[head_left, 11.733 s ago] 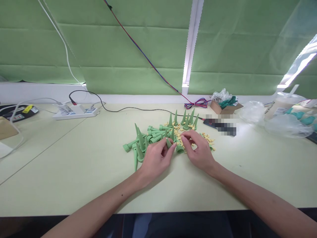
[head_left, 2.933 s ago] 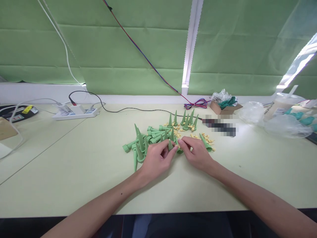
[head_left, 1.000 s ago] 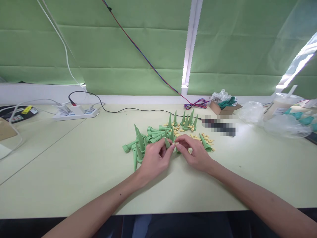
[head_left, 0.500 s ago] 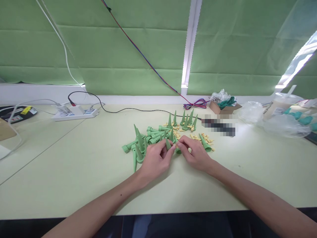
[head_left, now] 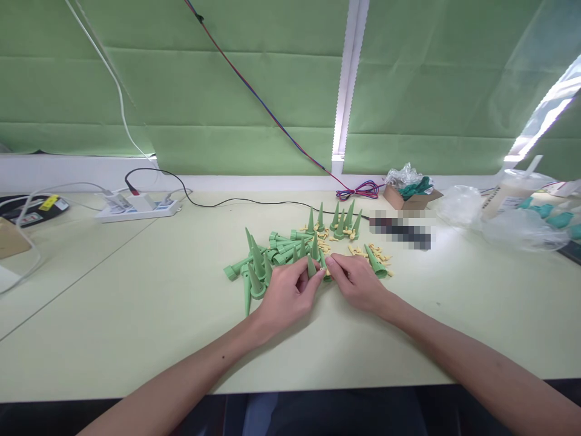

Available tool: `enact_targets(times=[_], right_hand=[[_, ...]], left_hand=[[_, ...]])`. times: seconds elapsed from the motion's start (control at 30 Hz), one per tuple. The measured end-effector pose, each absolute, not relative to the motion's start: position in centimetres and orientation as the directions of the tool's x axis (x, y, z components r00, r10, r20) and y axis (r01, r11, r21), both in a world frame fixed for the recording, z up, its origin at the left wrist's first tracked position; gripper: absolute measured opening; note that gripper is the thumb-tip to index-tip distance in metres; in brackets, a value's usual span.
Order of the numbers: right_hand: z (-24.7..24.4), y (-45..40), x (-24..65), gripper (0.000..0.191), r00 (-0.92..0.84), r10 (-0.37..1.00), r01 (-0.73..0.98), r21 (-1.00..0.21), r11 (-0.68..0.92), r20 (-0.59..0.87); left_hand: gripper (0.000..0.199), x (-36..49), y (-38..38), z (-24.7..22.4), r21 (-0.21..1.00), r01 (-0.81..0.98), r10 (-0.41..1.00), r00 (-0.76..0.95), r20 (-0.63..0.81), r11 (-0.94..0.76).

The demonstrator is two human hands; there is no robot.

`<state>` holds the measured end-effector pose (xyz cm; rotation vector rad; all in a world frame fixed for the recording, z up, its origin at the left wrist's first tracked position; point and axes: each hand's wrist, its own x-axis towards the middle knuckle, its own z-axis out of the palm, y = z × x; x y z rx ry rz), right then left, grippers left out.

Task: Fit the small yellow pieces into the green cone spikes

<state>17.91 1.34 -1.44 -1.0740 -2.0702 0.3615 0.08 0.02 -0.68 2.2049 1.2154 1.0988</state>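
My left hand (head_left: 290,295) is closed on a green cone (head_left: 311,266), whose tip points up between thumb and fingers. Close beside it, my right hand (head_left: 356,280) pinches at the cone's side; whatever lies between those fingertips is too small to make out. Several green cones (head_left: 257,260), some upright and some lying down, are heaped left of and behind my left hand. Small yellow pieces (head_left: 323,244) are scattered behind my hands. A further green cone (head_left: 376,264) leans beside more yellow pieces (head_left: 380,251), just past my right hand.
On the pale table (head_left: 136,339) stand a white power strip (head_left: 138,210) at the left, a small cardboard box (head_left: 411,200), plastic bags (head_left: 460,206) and a lidded cup (head_left: 512,194) at the right. A black cable (head_left: 254,200) runs along the back.
The held cone has shifted slightly right and stands more upright. My right fingertips have moved slightly, from touching my left thumb to a small gap away.
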Motion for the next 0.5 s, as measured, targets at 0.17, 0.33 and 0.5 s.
enact_targets(times=[0.17, 0.33, 0.5], right_hand=[[-1.65, 1.5, 17.92, 0.043, -0.36, 0.788, 0.567, -0.554, 0.61, 0.499], [-1.94, 1.58, 18.0, 0.044, -0.351, 0.798, 0.538, -0.593, 0.6, 0.489], [-1.69, 1.29, 18.08, 0.024, -0.355, 0.788, 0.476, -0.628, 0.615, 0.503]], left_hand=[[0.028, 0.09, 0.05, -0.78, 0.672, 0.523, 0.852, 0.313, 0.421, -0.524], [0.03, 0.12, 0.18, -0.68, 0.691, 0.509, 0.858, 0.296, 0.42, -0.514], [0.029, -0.11, 0.52, -0.55, 0.706, 0.502, 0.864, 0.243, 0.441, -0.501]])
